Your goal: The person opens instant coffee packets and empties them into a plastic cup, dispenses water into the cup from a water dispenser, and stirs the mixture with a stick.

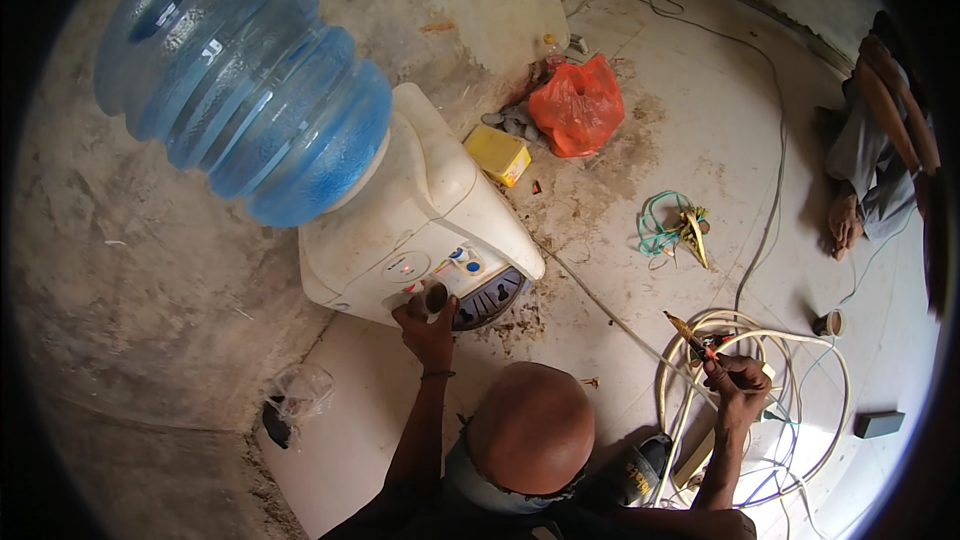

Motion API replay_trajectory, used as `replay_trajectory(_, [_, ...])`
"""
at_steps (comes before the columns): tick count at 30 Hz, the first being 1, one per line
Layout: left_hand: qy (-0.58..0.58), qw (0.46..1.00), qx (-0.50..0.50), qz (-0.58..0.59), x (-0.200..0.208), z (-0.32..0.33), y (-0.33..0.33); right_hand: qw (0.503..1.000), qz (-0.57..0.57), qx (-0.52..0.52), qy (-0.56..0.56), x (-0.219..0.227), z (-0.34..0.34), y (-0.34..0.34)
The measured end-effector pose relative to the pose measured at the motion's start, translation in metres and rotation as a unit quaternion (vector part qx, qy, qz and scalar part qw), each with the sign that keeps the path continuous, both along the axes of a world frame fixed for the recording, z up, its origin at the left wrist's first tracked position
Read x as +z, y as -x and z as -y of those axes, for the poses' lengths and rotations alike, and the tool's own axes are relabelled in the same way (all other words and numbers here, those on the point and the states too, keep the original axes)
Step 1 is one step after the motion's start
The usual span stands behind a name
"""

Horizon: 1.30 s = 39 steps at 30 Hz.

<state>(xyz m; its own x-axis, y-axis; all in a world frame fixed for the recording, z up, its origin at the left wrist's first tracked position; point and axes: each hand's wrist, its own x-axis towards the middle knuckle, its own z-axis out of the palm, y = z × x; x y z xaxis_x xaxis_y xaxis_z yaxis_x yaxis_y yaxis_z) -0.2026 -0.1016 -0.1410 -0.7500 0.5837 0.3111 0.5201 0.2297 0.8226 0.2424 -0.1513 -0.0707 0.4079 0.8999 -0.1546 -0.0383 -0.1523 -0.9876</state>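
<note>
Left hand (428, 334): closed around a cup (434, 298), thumb on one side and fingers on the other. The cup is at the front of the dispenser (385, 260), beside the tray (488, 302), mouth visible. Right hand (737, 380): fingers curled, grasping a pointed object (680, 328) of brown and yellow tone; its exact kind cannot be told.

Work status: the jug (250, 90) is seated on the dispenser, and the cup is in position at the front panel. The cup is not yet withdrawn. Its fill level cannot be determined, nor whether liquid is flowing.

Adjacent to the right hand: a coiled pale cable (843, 380) on the floor; contact with the hand cannot be confirmed. A dark shoe (648, 468) is near the coil.

Outlying items: a second cup (829, 323) and a black box (879, 425) stand to the right. Beyond the dispenser are a yellow box (497, 154) and a red bag (578, 108). A teal cord (652, 232) lies farther right. At the right edge, a co-worker's hand (845, 222) hangs near grey trousers (860, 165), apparently holding nothing.
</note>
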Motion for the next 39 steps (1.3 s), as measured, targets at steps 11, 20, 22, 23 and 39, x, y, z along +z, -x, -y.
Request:
replay_trajectory(11, [-0.013,1.000,-0.022,-0.006,-0.013,0.011,0.005,1.000,-0.019,-0.006,-0.008,-0.004,0.000,-0.001])
replay_trajectory(20, [0.018,0.999,-0.017,-0.026,-0.009,0.024,-0.004,1.000,-0.019,-0.005,-0.007,-0.009,0.001,0.000])
replay_trajectory(22, [0.020,0.999,-0.014,-0.034,-0.011,0.027,-0.001,1.000,-0.022,-0.003,-0.008,-0.009,0.002,0.000])
replay_trajectory(23, [0.003,1.000,-0.017,-0.026,-0.011,0.028,-0.003,1.000,-0.029,0.001,-0.006,-0.009,0.002,-0.001])
replay_trajectory(39, [-0.045,0.938,-0.339,-0.057,0.009,-0.001,-0.103,1.000,-0.014,-0.025,-0.007,0.015,0.006,-0.043])
